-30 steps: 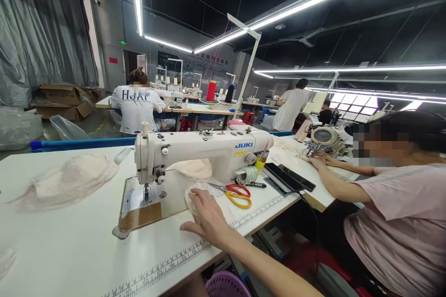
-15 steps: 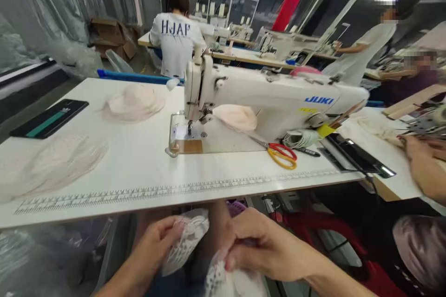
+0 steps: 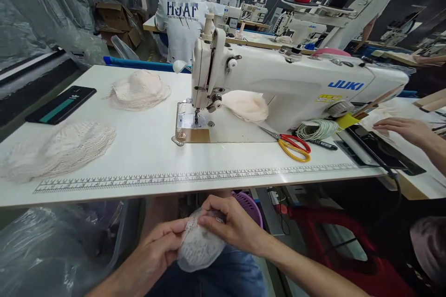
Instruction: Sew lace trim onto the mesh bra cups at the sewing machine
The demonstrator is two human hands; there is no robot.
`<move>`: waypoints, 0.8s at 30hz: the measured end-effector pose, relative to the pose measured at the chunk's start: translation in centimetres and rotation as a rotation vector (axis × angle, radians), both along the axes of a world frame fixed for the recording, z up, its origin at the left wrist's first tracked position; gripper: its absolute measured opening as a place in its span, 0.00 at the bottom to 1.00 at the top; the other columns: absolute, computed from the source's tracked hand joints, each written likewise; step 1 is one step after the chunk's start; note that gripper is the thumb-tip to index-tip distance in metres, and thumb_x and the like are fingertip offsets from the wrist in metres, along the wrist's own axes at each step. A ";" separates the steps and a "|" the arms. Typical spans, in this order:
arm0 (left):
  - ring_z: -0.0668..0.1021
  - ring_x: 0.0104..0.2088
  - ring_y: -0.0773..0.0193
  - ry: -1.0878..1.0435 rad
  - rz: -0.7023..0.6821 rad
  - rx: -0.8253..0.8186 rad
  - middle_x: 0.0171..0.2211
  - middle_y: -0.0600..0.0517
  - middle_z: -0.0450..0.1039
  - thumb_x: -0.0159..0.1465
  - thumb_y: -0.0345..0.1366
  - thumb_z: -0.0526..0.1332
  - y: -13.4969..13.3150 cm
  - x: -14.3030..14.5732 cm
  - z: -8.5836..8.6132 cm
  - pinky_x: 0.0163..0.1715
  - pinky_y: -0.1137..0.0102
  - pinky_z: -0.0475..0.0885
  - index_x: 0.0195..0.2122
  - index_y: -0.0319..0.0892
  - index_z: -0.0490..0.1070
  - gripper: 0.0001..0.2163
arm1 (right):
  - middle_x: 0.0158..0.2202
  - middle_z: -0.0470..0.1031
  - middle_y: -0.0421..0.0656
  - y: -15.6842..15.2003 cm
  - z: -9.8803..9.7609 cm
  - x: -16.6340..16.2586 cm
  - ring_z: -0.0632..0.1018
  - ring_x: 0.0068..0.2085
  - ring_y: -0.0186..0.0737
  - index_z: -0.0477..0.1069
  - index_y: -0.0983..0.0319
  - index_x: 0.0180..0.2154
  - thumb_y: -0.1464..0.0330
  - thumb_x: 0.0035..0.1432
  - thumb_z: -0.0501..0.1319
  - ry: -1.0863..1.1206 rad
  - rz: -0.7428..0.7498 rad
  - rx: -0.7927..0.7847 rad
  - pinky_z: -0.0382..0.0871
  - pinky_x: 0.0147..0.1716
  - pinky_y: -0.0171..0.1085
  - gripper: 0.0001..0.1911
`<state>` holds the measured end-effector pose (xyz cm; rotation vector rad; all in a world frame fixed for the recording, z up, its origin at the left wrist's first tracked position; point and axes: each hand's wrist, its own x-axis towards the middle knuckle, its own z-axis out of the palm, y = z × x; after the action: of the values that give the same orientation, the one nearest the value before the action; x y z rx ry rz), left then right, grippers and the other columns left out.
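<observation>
Over my lap, below the table's front edge, I hold a round white lace piece [image 3: 201,248] of sheer fabric. My left hand [image 3: 162,243] pinches its left edge. My right hand [image 3: 226,222] grips its upper right edge between thumb and fingers. On the white table [image 3: 146,158] lie two stacks of pale lace pieces, a near stack [image 3: 66,148] at the left and a far stack [image 3: 139,90] behind it. The white sewing machine [image 3: 278,74] stands in the middle, with pale fabric cups [image 3: 247,106] under its arm.
Scissors [image 3: 292,146] with red and yellow handles lie by a coil of pale cord [image 3: 315,129] and a black marker [image 3: 324,145]. A dark phone-like box [image 3: 61,104] is at the left. Another person's hand [image 3: 404,130] rests at the right. A purple basket [image 3: 249,206] sits below.
My hands have come together. The lace pieces that were apart, one in each hand, now meet as one bundle between them. The view has shifted slightly, and the right-hand neighbour's hand has moved.
</observation>
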<state>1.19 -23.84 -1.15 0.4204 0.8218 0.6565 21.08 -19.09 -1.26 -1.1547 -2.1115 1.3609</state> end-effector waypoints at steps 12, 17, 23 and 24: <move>0.73 0.34 0.61 0.237 -0.070 0.125 0.31 0.50 0.76 0.59 0.48 0.62 -1.2 -0.2 -1.3 0.37 0.71 0.66 0.42 0.40 0.76 0.18 | 0.23 0.65 0.34 -1.0 0.1 -0.2 0.66 0.24 0.29 0.66 0.62 0.37 0.62 0.59 0.58 0.005 0.130 -0.026 0.54 0.24 0.28 0.10; 0.68 0.28 0.68 0.301 -0.185 0.140 0.25 0.53 0.72 0.57 0.48 0.64 -1.1 -2.5 -1.7 0.29 0.77 0.61 0.31 0.38 0.77 0.16 | 0.29 0.72 0.39 -0.7 -1.0 1.7 0.72 0.31 0.32 0.71 0.64 0.33 0.60 0.57 0.61 0.101 0.277 -0.134 0.62 0.30 0.29 0.13; 0.67 0.27 0.67 0.391 -0.347 0.237 0.25 0.53 0.71 0.56 0.50 0.63 -0.6 -2.9 -1.0 0.28 0.76 0.60 0.32 0.39 0.79 0.17 | 0.42 0.71 0.45 -0.3 -0.4 1.1 0.71 0.43 0.40 0.67 0.62 0.42 0.56 0.47 0.67 0.072 0.309 0.050 0.63 0.41 0.36 0.23; 0.67 0.27 0.66 0.399 -0.365 0.249 0.25 0.52 0.72 0.56 0.50 0.63 -0.5 -2.9 -0.8 0.28 0.76 0.61 0.33 0.39 0.79 0.17 | 0.44 0.70 0.45 -0.1 -0.4 0.7 0.71 0.44 0.41 0.65 0.62 0.45 0.56 0.45 0.68 0.088 0.313 0.069 0.62 0.43 0.36 0.28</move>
<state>-1.75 -24.34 -1.98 0.9249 1.0099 0.3358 21.79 -19.23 -1.65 -0.7442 -2.3254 1.4262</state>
